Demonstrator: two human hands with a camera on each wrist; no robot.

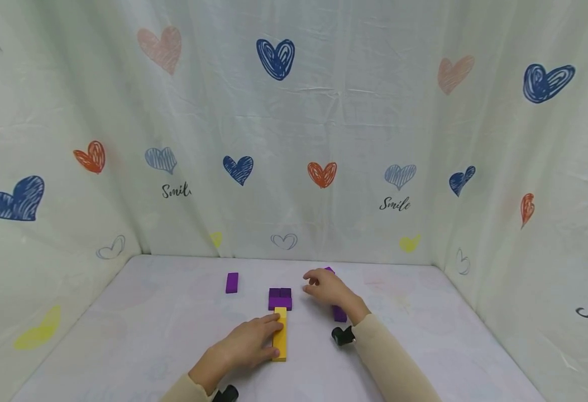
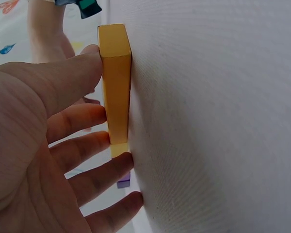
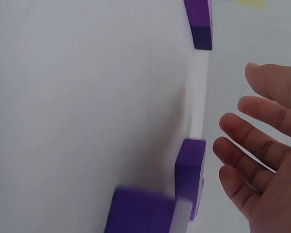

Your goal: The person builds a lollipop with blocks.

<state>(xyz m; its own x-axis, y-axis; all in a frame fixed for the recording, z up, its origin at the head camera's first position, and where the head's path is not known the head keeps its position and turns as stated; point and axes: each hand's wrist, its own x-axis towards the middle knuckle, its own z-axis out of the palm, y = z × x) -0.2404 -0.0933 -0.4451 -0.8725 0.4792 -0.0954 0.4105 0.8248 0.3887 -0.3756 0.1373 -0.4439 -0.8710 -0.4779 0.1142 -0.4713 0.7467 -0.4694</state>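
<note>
In the head view my left hand (image 1: 247,341) touches the left side of a long yellow row of blocks (image 1: 281,352). Its thumb and fingertips lie along the near yellow block (image 2: 117,92) in the left wrist view, fingers extended, not wrapped round it. At the row's far end sits a group of purple blocks (image 1: 280,304). My right hand (image 1: 330,287) hovers to the right of that group, holding nothing. Its fingers (image 3: 252,145) are loosely bent and spread. Partly hidden by it, purple blocks (image 1: 340,314) lie on the table.
A separate purple block (image 1: 232,282) lies on the white tabletop (image 1: 138,318), left of the purple group. Behind and beside the table hangs a pale curtain (image 1: 294,123) printed with hearts. Each wrist carries a small black device (image 1: 343,335).
</note>
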